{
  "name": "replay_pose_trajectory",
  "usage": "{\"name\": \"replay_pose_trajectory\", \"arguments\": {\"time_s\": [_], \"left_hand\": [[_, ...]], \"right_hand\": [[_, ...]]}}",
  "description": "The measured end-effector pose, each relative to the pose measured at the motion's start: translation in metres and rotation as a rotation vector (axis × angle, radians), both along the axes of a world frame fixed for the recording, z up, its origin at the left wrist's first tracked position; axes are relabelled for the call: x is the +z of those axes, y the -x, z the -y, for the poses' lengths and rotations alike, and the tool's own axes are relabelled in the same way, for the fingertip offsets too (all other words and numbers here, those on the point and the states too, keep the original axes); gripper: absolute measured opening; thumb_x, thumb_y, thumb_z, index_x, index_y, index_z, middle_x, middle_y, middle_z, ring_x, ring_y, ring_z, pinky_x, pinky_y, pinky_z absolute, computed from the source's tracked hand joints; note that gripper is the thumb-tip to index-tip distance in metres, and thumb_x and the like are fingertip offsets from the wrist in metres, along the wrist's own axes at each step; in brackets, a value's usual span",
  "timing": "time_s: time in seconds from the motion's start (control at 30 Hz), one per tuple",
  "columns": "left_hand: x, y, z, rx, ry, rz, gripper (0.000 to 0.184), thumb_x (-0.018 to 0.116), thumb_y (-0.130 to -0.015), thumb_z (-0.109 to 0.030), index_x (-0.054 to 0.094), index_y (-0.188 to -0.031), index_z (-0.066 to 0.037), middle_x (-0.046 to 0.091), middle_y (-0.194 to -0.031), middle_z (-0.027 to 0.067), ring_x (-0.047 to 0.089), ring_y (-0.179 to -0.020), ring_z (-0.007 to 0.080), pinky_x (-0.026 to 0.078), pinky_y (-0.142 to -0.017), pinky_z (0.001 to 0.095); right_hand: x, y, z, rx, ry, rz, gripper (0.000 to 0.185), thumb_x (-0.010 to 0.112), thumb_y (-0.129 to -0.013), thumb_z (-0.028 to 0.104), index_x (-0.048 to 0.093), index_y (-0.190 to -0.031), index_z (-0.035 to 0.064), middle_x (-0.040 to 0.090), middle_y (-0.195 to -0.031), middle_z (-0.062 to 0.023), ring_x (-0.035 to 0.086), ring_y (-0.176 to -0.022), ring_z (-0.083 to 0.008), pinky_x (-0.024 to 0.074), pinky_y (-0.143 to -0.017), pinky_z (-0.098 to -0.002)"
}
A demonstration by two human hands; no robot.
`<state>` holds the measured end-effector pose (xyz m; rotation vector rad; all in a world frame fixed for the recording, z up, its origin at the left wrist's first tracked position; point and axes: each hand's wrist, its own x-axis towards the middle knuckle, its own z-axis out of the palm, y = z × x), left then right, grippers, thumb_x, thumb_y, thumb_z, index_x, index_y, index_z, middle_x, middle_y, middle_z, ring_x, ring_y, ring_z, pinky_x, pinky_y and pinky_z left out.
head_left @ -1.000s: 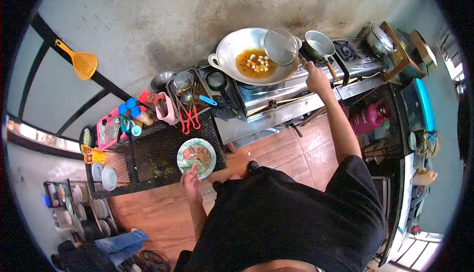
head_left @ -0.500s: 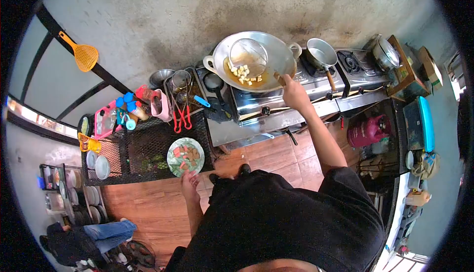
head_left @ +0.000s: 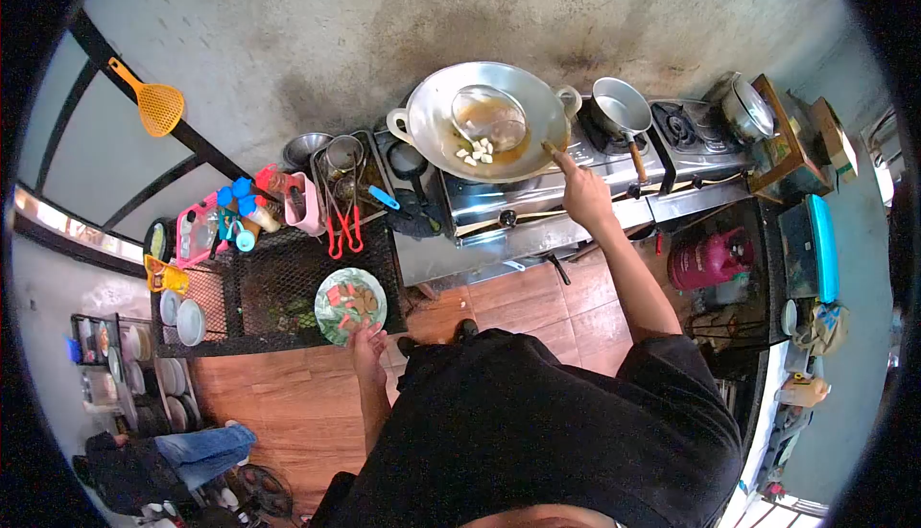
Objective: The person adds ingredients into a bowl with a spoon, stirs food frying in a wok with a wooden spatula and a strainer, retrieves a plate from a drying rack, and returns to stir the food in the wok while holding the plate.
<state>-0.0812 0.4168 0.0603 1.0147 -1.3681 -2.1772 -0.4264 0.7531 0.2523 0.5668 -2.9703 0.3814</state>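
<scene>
My right hand (head_left: pixel 583 192) is closed round the handle of a round wire-mesh skimmer (head_left: pixel 490 106), whose basket sits inside a large metal wok (head_left: pixel 427 96). Brown oil (head_left: pixel 518 147) pools in the bottom of the wok. Pale cubes of food (head_left: pixel 476 152) lie in the oil near the skimmer's lower left edge. At the lower left, my left hand (head_left: pixel 367 346) pinches the near rim of a green-and-white plate (head_left: pixel 329 328). Sliced pink and brown food pieces (head_left: pixel 353 300) are on that plate, which is held by the edge of a black mesh rack.
A saucepan (head_left: pixel 619 101) stands on the stove right of the wok. Red-handled tongs (head_left: pixel 345 240), a small black pan (head_left: pixel 408 162) and a pink container (head_left: pixel 305 207) are on the left. A pink gas cylinder (head_left: pixel 705 261) stands below right. Someone in jeans (head_left: pixel 206 453) is at lower left.
The skimmer has shifted slightly right and lower in the wok, and fewer pale cubes show than before. My left hand still holds the plate. The whole view has shifted slightly.
</scene>
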Motion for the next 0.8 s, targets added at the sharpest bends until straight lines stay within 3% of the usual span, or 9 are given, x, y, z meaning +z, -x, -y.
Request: {"name": "replay_pose_trajectory", "arguments": {"time_s": [0.07, 0.2, 0.33, 0.43, 0.63, 0.7, 0.73, 0.8], "left_hand": [[0.041, 0.012, -0.009, 0.068, -0.099, 0.152, 0.03, 0.05, -0.091, -0.025, 0.053, -0.115, -0.007, 0.065, -0.099, 0.0115, 0.063, -0.08, 0.019, 0.05, -0.066, 0.0292], [0.053, 0.008, -0.012, 0.1, -0.065, 0.173, 0.031, 0.049, -0.091, -0.025, 0.053, -0.115, -0.006, 0.065, -0.098, 0.0116, 0.062, -0.082, 0.0188, 0.049, -0.066, 0.028], [0.016, -0.01, 0.001, 0.101, -0.139, 0.186, 0.029, 0.05, -0.092, -0.026, 0.054, -0.114, -0.007, 0.065, -0.1, 0.0113, 0.062, -0.084, 0.0182, 0.048, -0.067, 0.0279], [0.028, -0.01, -0.004, 0.137, -0.124, 0.226, 0.028, 0.051, -0.092, -0.027, 0.055, -0.112, -0.009, 0.065, -0.1, 0.0108, 0.062, -0.082, 0.0177, 0.047, -0.068, 0.0276], [0.021, -0.015, -0.001, 0.126, -0.066, 0.133, 0.026, 0.051, -0.092, -0.027, 0.055, -0.111, -0.01, 0.065, -0.102, 0.0104, 0.063, -0.082, 0.0186, 0.047, -0.069, 0.0274], [0.002, -0.023, 0.005, 0.147, -0.053, 0.08, 0.026, 0.051, -0.09, -0.025, 0.055, -0.112, -0.01, 0.065, -0.103, 0.0107, 0.063, -0.084, 0.0193, 0.048, -0.069, 0.0278], [-0.001, -0.025, 0.006, 0.149, -0.055, 0.08, 0.026, 0.051, -0.09, -0.025, 0.055, -0.112, -0.01, 0.065, -0.103, 0.0107, 0.063, -0.084, 0.0193, 0.048, -0.069, 0.0278], [0.011, -0.023, 0.004, 0.211, -0.112, 0.123, 0.027, 0.051, -0.089, -0.023, 0.055, -0.113, -0.009, 0.065, -0.102, 0.0111, 0.063, -0.083, 0.0195, 0.048, -0.068, 0.0283]], "right_hand": [[-0.01, 0.012, -0.006, -0.022, -0.005, -0.068, 0.054, 0.047, -0.077, 0.0, 0.042, -0.128, 0.017, 0.063, -0.082, -0.024, 0.063, -0.074, -0.0414, 0.0503, -0.066, -0.05], [0.011, 0.003, 0.004, -0.081, -0.027, -0.068, 0.056, 0.047, -0.078, 0.0, 0.041, -0.13, 0.0179, 0.063, -0.084, -0.0238, 0.063, -0.076, -0.0407, 0.0505, -0.066, -0.0495], [0.015, -0.012, 0.006, 0.019, 0.06, -0.046, 0.05, 0.045, -0.079, 0.0, 0.043, -0.126, 0.0163, 0.063, -0.079, -0.0226, 0.063, -0.074, -0.0414, 0.049, -0.065, -0.0511], [0.004, -0.009, 0.006, 0.053, 0.075, -0.009, 0.045, 0.046, -0.078, 0.0, 0.044, -0.12, 0.0152, 0.063, -0.074, -0.0219, 0.062, -0.073, -0.0417, 0.0476, -0.064, -0.0528], [-0.018, 0.02, -0.005, -0.023, 0.078, -0.111, 0.057, 0.046, -0.076, -0.001, 0.042, -0.129, 0.0163, 0.063, -0.075, -0.0231, 0.062, -0.071, -0.0427, 0.048, -0.064, -0.0532], [0.01, 0.009, -0.001, -0.051, 0.093, -0.072, 0.055, 0.045, -0.075, -0.002, 0.045, -0.128, 0.0137, 0.064, -0.077, -0.0242, 0.062, -0.072, -0.043, 0.048, -0.065, -0.0534], [0.013, 0.009, -0.002, -0.067, 0.099, -0.007, 0.035, 0.047, -0.086, 0.005, 0.045, -0.12, 0.0113, 0.064, -0.083, -0.0246, 0.06, -0.079, -0.0453, 0.0449, -0.068, -0.0563], [0.006, 0.014, -0.009, -0.05, 0.108, -0.019, 0.035, 0.047, -0.085, 0.005, 0.045, -0.119, 0.0118, 0.064, -0.084, -0.0249, 0.06, -0.079, -0.0458, 0.0448, -0.068, -0.0565]]}}
